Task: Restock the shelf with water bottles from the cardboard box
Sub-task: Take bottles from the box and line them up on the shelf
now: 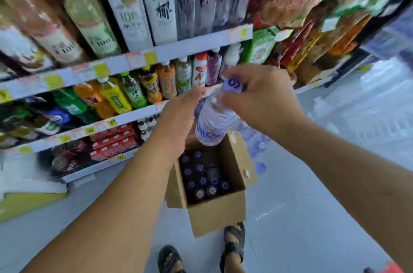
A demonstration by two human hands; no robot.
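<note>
**Water bottle held above the open box**

The right hand (261, 98) has its grip closed on the top of a clear plastic water bottle with a purple label (212, 125). Its fingers curl round the neck and the purple screw cap (233, 86). The bottle hangs tilted, cap up and towards the right, base down and towards the left. It is in the air above the far end of the box, level with the lower shelves and in front of them.

The left hand (178, 116) is just beside the bottle on its left, back of the hand towards the camera, fingers reaching to the bottle's shoulder. Blur hides whether this grip closes on the bottle or only touches it.

Below stands the brown cardboard box (214, 212) on the pale grey floor (312, 194), flaps open. Inside it, more bottles with purple caps (201, 178) stand upright in rows.

Just beyond the box, blurred purple-and-clear shapes (254, 140) lie on the floor. Near the box's front corner are two feet in dark strapped sandals (233, 241).

To the left, the white shelf unit with yellow price tags (134, 114) carries green, yellow and orange soft-drink bottles (138, 89). Tall white cartons (145, 11) stand above them and red packs (114, 140) below.
</note>
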